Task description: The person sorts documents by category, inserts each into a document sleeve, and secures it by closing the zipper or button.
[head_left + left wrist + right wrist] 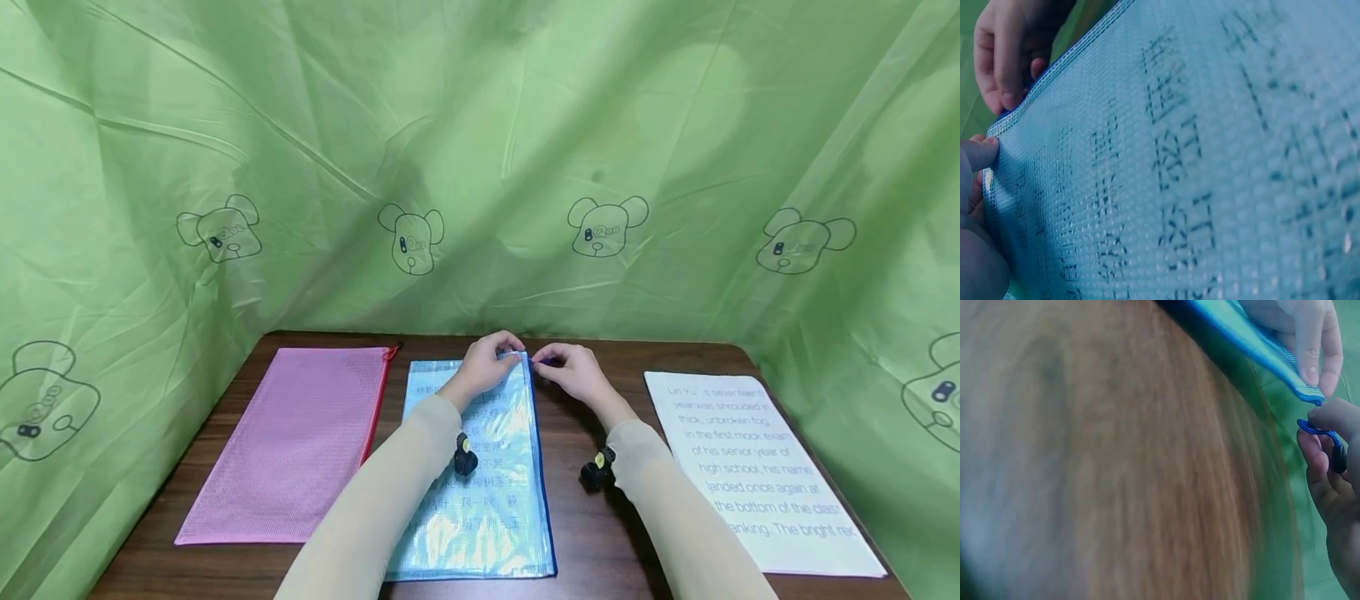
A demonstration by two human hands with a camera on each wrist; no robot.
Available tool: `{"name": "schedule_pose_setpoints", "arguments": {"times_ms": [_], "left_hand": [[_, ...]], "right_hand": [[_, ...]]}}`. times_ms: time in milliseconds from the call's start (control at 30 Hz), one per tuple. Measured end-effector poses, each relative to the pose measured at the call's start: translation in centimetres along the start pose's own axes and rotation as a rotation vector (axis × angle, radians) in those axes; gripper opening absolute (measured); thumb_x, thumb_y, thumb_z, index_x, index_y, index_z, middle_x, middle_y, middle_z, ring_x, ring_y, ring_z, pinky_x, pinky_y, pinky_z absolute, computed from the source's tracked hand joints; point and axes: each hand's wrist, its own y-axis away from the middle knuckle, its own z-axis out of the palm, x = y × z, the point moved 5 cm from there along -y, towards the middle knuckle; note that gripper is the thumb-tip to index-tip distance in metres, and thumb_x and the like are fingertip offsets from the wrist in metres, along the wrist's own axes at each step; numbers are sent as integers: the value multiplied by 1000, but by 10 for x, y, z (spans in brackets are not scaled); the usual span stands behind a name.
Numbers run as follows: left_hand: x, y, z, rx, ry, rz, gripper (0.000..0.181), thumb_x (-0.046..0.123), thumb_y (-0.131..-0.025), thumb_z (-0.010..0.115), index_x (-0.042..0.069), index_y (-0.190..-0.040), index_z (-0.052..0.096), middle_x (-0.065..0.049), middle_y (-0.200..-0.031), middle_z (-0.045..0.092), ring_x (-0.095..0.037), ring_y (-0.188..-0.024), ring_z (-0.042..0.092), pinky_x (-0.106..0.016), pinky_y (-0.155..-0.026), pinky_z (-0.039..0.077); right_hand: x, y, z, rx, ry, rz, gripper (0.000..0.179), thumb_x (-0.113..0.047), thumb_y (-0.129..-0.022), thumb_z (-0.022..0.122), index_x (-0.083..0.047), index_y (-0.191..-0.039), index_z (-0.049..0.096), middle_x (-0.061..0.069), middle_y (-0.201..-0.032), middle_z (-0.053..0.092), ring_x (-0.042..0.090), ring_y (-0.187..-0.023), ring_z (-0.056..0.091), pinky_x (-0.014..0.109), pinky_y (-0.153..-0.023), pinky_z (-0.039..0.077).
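A translucent blue mesh zipper bag (487,517) lies lengthwise on the table in the head view, with a printed sheet (1179,156) showing through it. My left hand (483,368) pinches the bag's far right corner between thumb and fingers. Just right of that corner, my right hand (576,372) pinches the blue zipper cord (1317,429), which has a dark end piece (1339,459). In the right wrist view, the bag's edge slopes up from the table toward that corner. The zipper edge runs along the bag's right side.
To the left lies a pink mesh zipper bag (292,442) with a red zipper edge (378,400). At the right is white paper (750,475) with large English print. The brown wooden table (592,542) is backed by a green curtain (510,125) with bear-head outlines.
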Motion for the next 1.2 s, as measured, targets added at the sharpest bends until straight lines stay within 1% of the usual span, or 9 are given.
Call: {"name": "schedule_pose_setpoints", "arguments": {"times_ms": [67, 200, 300, 400, 567, 667, 933, 1067, 1200], "left_hand": [[0, 0, -4, 19, 24, -2, 13, 19, -109, 69, 22, -121, 74, 2, -120, 72, -22, -117, 65, -47, -103, 54], [1, -1, -15, 85, 38, 4, 14, 15, -107, 71, 18, -120, 76, 1, -114, 73, -22, -112, 66, -45, -102, 54], [-1, -4, -27, 165, 49, -5, 13, 13, -106, 72, 17, -117, 77, -2, -112, 71, -23, -110, 66, -45, -102, 53], [-3, -5, -42, 246, 87, -32, 12, 13, -104, 72, 17, -115, 77, -3, -111, 69, -24, -109, 64, -45, -101, 52], [-2, -5, -63, 330, 144, -61, 14, 13, -105, 70, 16, -116, 76, -4, -113, 67, -24, -107, 60, -44, -97, 50], [0, -5, -72, 362, 165, -63, 14, 12, -104, 70, 13, -117, 76, -6, -113, 65, -24, -107, 58, -43, -96, 49], [1, -6, -89, 426, 217, -56, 15, 9, -103, 69, 9, -116, 75, -7, -111, 64, -25, -107, 57, -42, -98, 47], [-1, -6, -97, 455, 227, -43, 14, 8, -103, 69, 7, -115, 75, -7, -109, 64, -24, -106, 56, -40, -97, 46], [-1, -6, -100, 466, 222, -35, 14, 8, -102, 69, 6, -115, 75, -8, -108, 66, -24, -104, 56, -39, -95, 46]], "right_hand": [[-2, 4, 1, -32, -3, -21, 8, -14, -101, 80, -14, -108, 83, 0, -101, 80, 15, -80, 71, 37, -83, 59], [-11, 17, 6, -111, 25, -82, 6, -12, -100, 80, -14, -105, 83, -5, -98, 79, 13, -87, 71, 34, -83, 59], [-23, 33, 10, -166, 47, -127, 6, -12, -99, 80, -15, -104, 83, -8, -97, 78, 10, -92, 70, 34, -86, 58], [-35, 50, 11, -209, 45, -150, 7, -11, -99, 81, -16, -104, 82, -9, -96, 77, 8, -89, 69, 32, -83, 59], [-51, 80, 5, -261, 56, -180, 9, -12, -99, 82, -19, -104, 81, -11, -98, 77, 6, -87, 70, 31, -80, 60], [-55, 98, 0, -284, 81, -197, 11, -13, -98, 83, -21, -104, 81, -11, -101, 78, 6, -93, 69, 32, -83, 60], [-56, 138, -11, -304, 86, -233, 14, -10, -97, 83, -23, -102, 80, -13, -101, 77, 4, -91, 69, 30, -79, 60], [-56, 152, -13, -332, 58, -248, 16, -7, -96, 83, -22, -102, 80, -14, -100, 76, 2, -87, 69, 28, -77, 60], [-54, 158, -15, -344, 68, -302, 19, -5, -93, 84, -22, -101, 79, -13, -99, 76, 4, -88, 69, 26, -77, 60]]}}
